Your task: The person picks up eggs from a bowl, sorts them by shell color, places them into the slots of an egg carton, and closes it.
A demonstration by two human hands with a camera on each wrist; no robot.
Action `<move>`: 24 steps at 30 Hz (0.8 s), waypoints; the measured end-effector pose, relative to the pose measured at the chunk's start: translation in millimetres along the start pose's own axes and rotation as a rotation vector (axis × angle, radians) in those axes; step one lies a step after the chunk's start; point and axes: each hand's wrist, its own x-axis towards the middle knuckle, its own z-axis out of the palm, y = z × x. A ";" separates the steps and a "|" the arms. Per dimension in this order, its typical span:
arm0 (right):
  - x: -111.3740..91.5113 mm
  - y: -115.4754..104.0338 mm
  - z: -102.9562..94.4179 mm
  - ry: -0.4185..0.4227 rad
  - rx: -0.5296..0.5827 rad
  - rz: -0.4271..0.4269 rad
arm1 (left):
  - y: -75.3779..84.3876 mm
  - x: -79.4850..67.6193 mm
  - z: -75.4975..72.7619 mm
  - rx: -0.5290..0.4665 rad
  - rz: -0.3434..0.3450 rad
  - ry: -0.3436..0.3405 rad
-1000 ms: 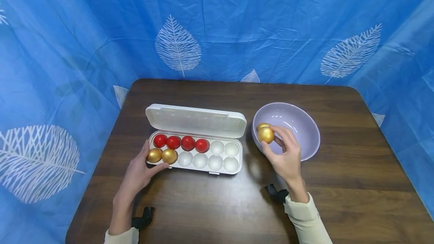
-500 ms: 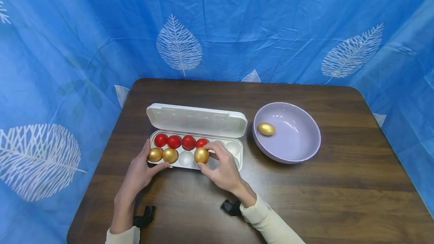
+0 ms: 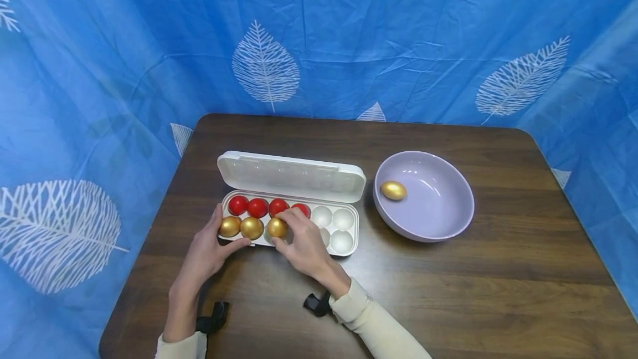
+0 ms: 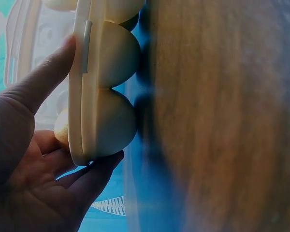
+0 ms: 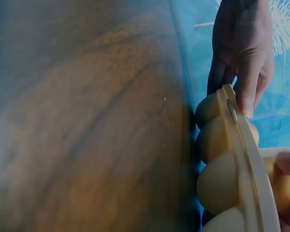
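An open white egg carton lies on the table with its lid tipped back. Several red eggs fill the left part of its back row. Two gold eggs sit at the left of the front row. My right hand pinches another gold egg at the third front cup, between thumb and fingers. With my left hand I grip the carton's left end; in the left wrist view the thumb lies along the front rim and fingers wrap the end.
To the right stands a lilac bowl with one gold egg inside. Beneath everything is a dark wooden table. A blue leaf-print cloth hangs behind and at both sides.
My right hand has carried a gold egg from the bowl leftwards to the carton's front row, beside the two gold ones. The left hand has kept its grip on the carton.
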 end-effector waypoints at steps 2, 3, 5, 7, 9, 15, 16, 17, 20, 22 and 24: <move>0.7 0.7 2.1 -0.027 -0.015 0.000 | -0.1 0.1 0.3 0.004 0.002 0.002; 0.7 1.0 2.9 -0.039 -0.027 0.001 | 0.0 0.2 0.6 0.007 0.003 0.002; 0.4 1.9 4.4 -0.060 -0.047 0.004 | 0.0 0.9 1.5 0.014 0.007 0.003; 0.2 2.9 5.4 -0.070 -0.058 0.001 | 0.2 1.6 2.5 0.018 0.011 0.002; 0.5 3.4 6.0 -0.073 -0.059 -0.003 | 0.3 2.0 3.0 0.019 0.011 0.004; 2.4 4.0 7.6 -0.091 -0.026 -0.004 | 0.3 1.1 1.8 0.020 0.009 0.020; 2.7 3.8 7.7 -0.093 -0.022 0.000 | 0.6 0.8 1.6 0.019 0.011 0.020; 2.8 3.7 7.5 -0.094 -0.021 0.005 | 0.9 0.8 1.6 0.019 0.013 0.021; 2.8 4.0 7.3 -0.100 -0.015 0.011 | 2.1 0.7 1.6 0.021 0.010 0.019; 2.8 4.0 6.8 -0.103 -0.010 0.011 | 2.4 0.6 1.5 0.024 0.006 0.018; 2.6 3.9 6.3 -0.103 -0.012 0.009 | 2.7 0.4 1.3 0.026 0.002 0.015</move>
